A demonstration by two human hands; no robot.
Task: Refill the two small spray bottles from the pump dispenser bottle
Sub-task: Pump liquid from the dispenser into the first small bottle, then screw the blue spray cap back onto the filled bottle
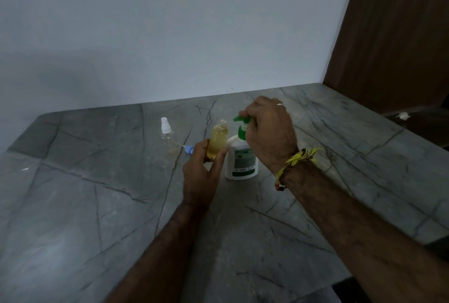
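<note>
My left hand (202, 176) grips a small uncapped spray bottle (217, 141) holding yellow liquid, upright just left of the pump nozzle. A white pump dispenser bottle (240, 161) with a green pump head (241, 121) stands on the grey marble table (97, 205). My right hand (268, 132) sits on top of the pump head, fingers curled over it. A second small clear spray bottle (167, 136) with a white spray cap stands further left. A blue spray cap with its tube (189, 149) lies on the table between the two small bottles.
A pale wall rises behind the table and a brown wooden panel (393, 35) stands at the right. Something white (402, 115) lies on a dark surface beyond the table's right edge.
</note>
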